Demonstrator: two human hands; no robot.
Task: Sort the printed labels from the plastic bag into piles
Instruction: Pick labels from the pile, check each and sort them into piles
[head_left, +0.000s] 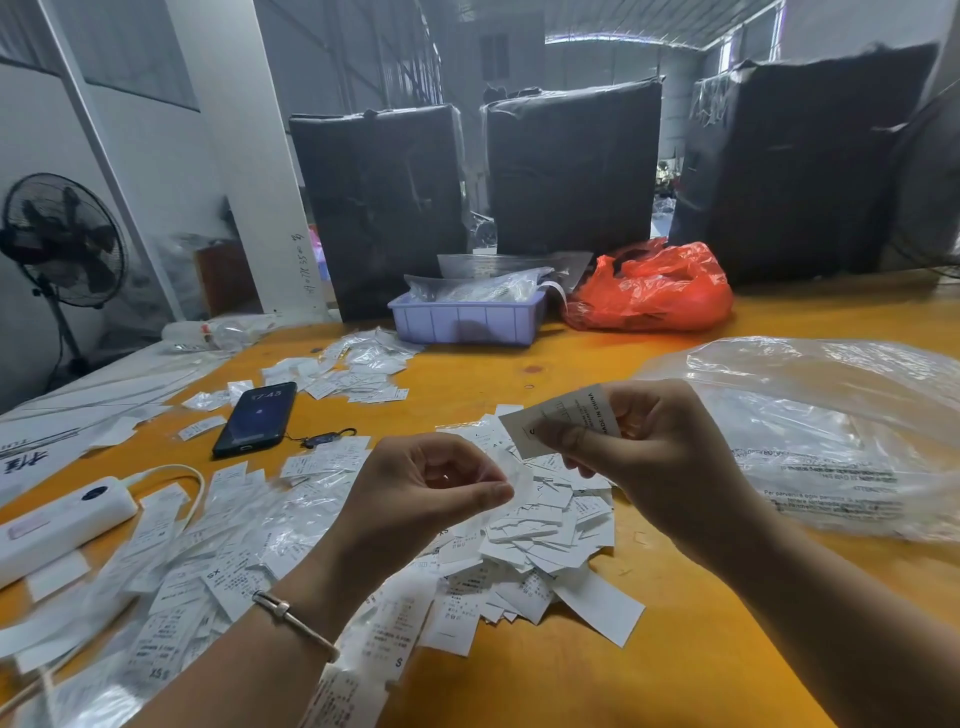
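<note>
My right hand (639, 447) pinches a white printed label (569, 415) reading "MADE IN CHINA", held above the table. My left hand (431, 488) is curled, thumb against fingers; a thin blurred white strip (519, 480) shows at its fingertips. Below both hands lies a heap of white labels (540, 525) on the orange table (675, 649). More labels in small clear sleeves (218, 551) spread to the left. A large clear plastic bag (831, 436) lies at the right.
A black phone (257, 418) and a white power bank with cable (57, 525) lie at the left. A purple tray (467, 317) and a red plastic bag (654, 291) stand at the back, before black wrapped bales (571, 171). Another small label pile (358, 369) lies beyond the phone.
</note>
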